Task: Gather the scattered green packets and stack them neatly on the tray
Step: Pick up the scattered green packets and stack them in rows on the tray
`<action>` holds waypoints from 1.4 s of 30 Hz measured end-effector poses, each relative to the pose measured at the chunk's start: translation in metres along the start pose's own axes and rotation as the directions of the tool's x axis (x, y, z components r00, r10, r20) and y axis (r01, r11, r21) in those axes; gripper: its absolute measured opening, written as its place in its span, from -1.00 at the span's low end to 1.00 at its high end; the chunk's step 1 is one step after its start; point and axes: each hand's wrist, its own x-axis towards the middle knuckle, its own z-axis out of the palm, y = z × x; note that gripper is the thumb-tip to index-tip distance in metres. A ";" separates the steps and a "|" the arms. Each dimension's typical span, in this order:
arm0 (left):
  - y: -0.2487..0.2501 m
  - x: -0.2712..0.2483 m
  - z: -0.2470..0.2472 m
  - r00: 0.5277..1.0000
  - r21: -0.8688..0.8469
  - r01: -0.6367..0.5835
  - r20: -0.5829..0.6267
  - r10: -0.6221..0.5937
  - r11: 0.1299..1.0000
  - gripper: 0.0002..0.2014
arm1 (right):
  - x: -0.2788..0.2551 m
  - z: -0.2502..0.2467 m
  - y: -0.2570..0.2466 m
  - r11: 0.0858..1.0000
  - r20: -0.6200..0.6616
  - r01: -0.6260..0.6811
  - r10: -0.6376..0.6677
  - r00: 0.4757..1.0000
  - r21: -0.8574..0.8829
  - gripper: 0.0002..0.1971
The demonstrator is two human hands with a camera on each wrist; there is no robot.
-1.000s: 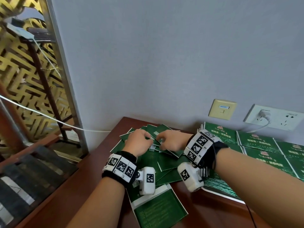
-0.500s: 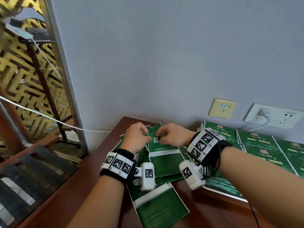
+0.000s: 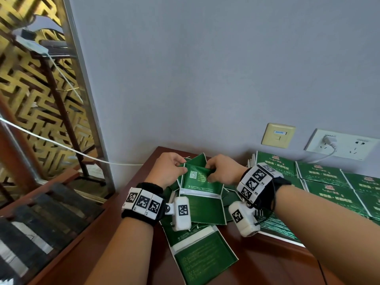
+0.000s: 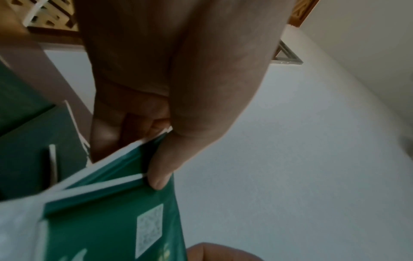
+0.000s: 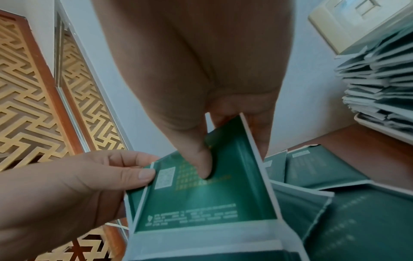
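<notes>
The left hand [image 3: 167, 171] pinches the upper left corner of a small bunch of green packets [image 3: 200, 194], thumb [image 4: 161, 176] on the printed face and the other fingers curled behind. In the left wrist view at least two white-edged layers show under that thumb. The right hand [image 3: 223, 169] grips the same bunch at its upper right corner, its thumb [image 5: 201, 166] pressed onto the face just beside a white square code and the fingers folded round the back. Between the two hands the bunch hangs upright, lifted above the table, with its top edge bowed and a white strip across its lower part.

Directly beneath and around it lies a loose heap of scattered packets [image 3: 205, 258], overlapping at odd angles on the reddish-brown table [image 3: 273, 262]; one lies nearest the person, tilted. To the right of the right wrist stand neat stacks of packets [image 3: 320, 175] in rows along the wall (the right wrist view shows the nearest stack's layered edges sitting in a white tray [image 5: 380, 130]).

Behind them the grey wall carries a cream wall plate [image 3: 278, 136] and a white socket [image 3: 345, 144] with a plug in it. To the left stands a gold lattice screen [image 3: 30, 103].
</notes>
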 end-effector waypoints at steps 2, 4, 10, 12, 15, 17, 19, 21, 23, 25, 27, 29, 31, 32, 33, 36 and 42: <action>0.003 -0.006 -0.003 1.000 0.004 0.006 -0.025 -0.006 1.000 -0.83 | -0.007 -0.003 -0.001 0.999 -0.017 0.005 -0.004 1.000 0.041 -0.83; 0.005 -0.016 -0.006 0.999 0.014 0.026 -0.040 -0.026 1.000 -0.82 | -0.015 -0.007 -0.003 0.998 -0.030 0.006 -0.004 1.000 0.058 -0.79; 0.014 -0.046 -0.018 0.994 0.003 0.074 -0.081 -0.073 0.997 -0.81 | -0.048 -0.012 -0.014 0.995 -0.076 0.039 -0.032 0.997 0.094 -0.76; 0.020 -0.060 -0.024 0.993 0.007 0.076 -0.092 -0.075 0.997 -0.81 | -0.062 -0.010 -0.019 0.992 -0.089 0.051 -0.041 0.995 0.117 -0.76; 0.026 -0.084 -0.029 0.992 0.031 0.087 -0.091 -0.084 0.996 -0.80 | -0.085 -0.009 -0.022 0.985 -0.110 0.057 -0.040 0.993 0.161 -0.73; 0.029 -0.100 -0.031 0.992 0.041 0.095 -0.088 -0.091 0.995 -0.81 | -0.105 -0.008 -0.021 0.984 -0.118 0.053 -0.033 0.992 0.169 -0.75; 0.032 -0.116 -0.031 0.994 0.049 0.090 -0.072 -0.086 0.995 -0.82 | -0.125 -0.004 -0.017 0.986 -0.110 0.033 -0.014 0.994 0.166 -0.84; 0.036 -0.131 -0.030 0.994 0.058 0.083 -0.069 -0.079 0.995 -0.81 | -0.143 -0.001 -0.012 0.982 -0.107 0.016 0.004 0.994 0.189 -0.80; 0.040 -0.147 -0.026 0.995 0.062 0.076 -0.068 -0.071 0.995 -0.79 | -0.162 0.003 -0.004 0.978 -0.123 -0.010 0.037 0.992 0.209 -0.75; 0.043 -0.161 -0.021 0.996 0.056 0.074 -0.057 -0.070 0.996 -0.78 | -0.180 0.007 0.007 0.974 -0.140 -0.034 0.067 0.988 0.225 -0.69; 0.046 -0.175 -0.015 0.996 0.046 0.077 -0.056 -0.075 0.996 -0.80 | -0.201 0.010 0.018 0.971 -0.153 -0.044 0.082 0.985 0.235 -0.69; 0.048 -0.187 -0.007 0.995 0.024 0.072 -0.064 -0.070 0.997 -0.80 | -0.221 0.013 0.030 0.960 -0.173 -0.044 0.095 0.980 0.278 -0.76; 0.050 -0.200 -0.001 0.996 0.010 0.066 -0.067 -0.066 0.998 -0.78 | -0.238 0.014 0.041 0.955 -0.179 -0.047 0.103 0.978 0.294 -0.79; 0.052 -0.206 0.002 0.996 0.010 0.062 -0.066 -0.061 0.998 -0.78 | -0.247 0.015 0.047 0.956 -0.187 -0.055 0.113 0.976 0.289 -0.78; 0.053 -0.211 0.005 0.997 0.012 0.055 -0.062 -0.054 0.998 -0.80 | -0.254 0.016 0.052 0.958 -0.196 -0.066 0.124 0.973 0.279 -0.76; 0.058 -0.226 0.017 1.000 0.022 0.024 -0.018 -0.024 0.999 -0.83 | -0.274 0.020 0.072 0.957 -0.246 -0.092 0.163 0.955 0.275 -0.72; 0.065 -0.240 0.050 0.997 0.052 -0.073 0.032 0.071 0.996 -0.85 | -0.304 0.022 0.094 0.939 -0.332 -0.074 0.192 0.924 0.337 -0.81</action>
